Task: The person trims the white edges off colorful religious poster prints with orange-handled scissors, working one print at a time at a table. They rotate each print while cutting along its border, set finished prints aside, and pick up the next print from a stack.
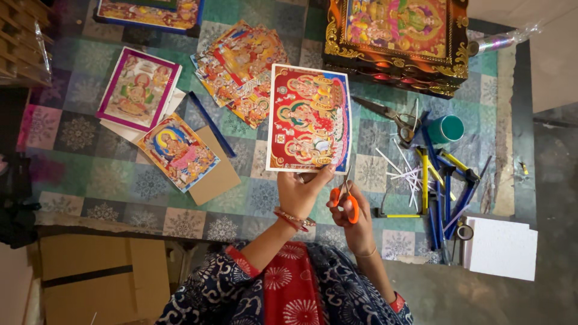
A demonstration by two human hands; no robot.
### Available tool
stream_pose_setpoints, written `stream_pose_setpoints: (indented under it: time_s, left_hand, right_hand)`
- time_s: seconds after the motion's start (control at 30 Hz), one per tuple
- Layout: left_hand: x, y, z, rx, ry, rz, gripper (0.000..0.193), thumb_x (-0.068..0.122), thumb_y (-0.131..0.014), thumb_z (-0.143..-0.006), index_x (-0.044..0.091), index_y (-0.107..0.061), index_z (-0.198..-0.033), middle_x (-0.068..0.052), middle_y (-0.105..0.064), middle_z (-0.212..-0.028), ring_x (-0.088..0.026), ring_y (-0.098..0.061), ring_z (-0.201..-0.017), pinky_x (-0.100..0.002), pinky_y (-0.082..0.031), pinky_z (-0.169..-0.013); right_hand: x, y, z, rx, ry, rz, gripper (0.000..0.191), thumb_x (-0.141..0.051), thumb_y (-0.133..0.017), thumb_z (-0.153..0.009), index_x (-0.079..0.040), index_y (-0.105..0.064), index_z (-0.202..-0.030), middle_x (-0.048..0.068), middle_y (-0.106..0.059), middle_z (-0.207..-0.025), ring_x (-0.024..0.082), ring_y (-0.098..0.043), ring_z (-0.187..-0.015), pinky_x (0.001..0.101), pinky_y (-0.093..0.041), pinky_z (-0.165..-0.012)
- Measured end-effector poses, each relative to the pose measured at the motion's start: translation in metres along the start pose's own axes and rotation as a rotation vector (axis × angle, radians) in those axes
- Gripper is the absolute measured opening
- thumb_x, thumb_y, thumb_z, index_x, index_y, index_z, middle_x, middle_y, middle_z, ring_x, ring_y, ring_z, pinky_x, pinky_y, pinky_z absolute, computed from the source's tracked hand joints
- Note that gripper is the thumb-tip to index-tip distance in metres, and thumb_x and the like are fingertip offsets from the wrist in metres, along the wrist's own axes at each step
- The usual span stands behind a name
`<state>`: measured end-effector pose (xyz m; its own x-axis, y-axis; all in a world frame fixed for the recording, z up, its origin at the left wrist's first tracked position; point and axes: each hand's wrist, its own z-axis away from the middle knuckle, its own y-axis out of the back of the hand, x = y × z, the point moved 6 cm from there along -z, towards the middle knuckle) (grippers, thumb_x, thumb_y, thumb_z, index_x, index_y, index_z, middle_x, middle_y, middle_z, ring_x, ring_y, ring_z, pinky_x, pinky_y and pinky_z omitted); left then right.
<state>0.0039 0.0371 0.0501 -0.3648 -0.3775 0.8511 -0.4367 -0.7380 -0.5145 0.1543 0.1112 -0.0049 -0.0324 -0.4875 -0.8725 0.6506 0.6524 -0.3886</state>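
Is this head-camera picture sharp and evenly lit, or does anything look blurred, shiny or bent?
Head view: light is soft and even, shadows faint; the red printed picture card in the left hand is sharp; the right hand on the orange-handled scissors is slightly soft; the gold-trimmed dark frame shows small glints; edges bow a little from the wide lens.

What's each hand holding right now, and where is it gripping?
Left hand pinches the red printed picture at its bottom edge. Right hand holds orange-handled scissors by the finger loops.
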Motion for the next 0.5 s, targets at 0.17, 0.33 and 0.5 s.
stream_pose_setpoints:
  time_s: [0.17,0.33,0.5]
  left_hand:
    - [-0.0016,0.0000,-0.0006,-0.021,0.000,0.027,0.031,-0.003,-0.079,-0.086,-0.006,-0.065,-0.114,-0.011,-0.074,-0.104,-0.015,-0.074,-0.089,-0.028,-0.063,-0.077]
    - [-0.0036,-0.0007,0.0002,-0.039,0.016,0.049,0.031,-0.004,-0.078,-0.087,-0.006,-0.065,-0.115,-0.011,-0.074,-0.105,-0.015,-0.074,-0.089,-0.028,-0.062,-0.078]
    - [-0.0040,0.0011,-0.0003,-0.034,0.042,0.026,0.035,-0.006,-0.077,-0.086,-0.006,-0.062,-0.118,-0.012,-0.074,-0.104,-0.016,-0.074,-0.087,-0.029,-0.063,-0.076]
  right_hand:
    - [-0.0019,-0.0010,-0.0013,-0.035,-0.006,-0.012,0.058,-0.057,-0.075,-0.085,-0.009,-0.053,-0.109,0.005,-0.061,-0.093,0.004,-0.041,-0.065,0.0171,-0.025,-0.049]
    - [-0.0001,0.0021,-0.0012,-0.026,-0.020,0.005,0.058,-0.057,-0.075,-0.083,-0.010,-0.055,-0.110,0.005,-0.062,-0.092,0.003,-0.040,-0.064,0.0164,-0.024,-0.049]
    - [0.0027,0.0036,-0.0045,-0.044,0.020,0.012,0.059,-0.058,-0.076,-0.085,-0.007,-0.054,-0.106,0.006,-0.063,-0.092,0.003,-0.037,-0.063,0.0172,-0.024,-0.049]
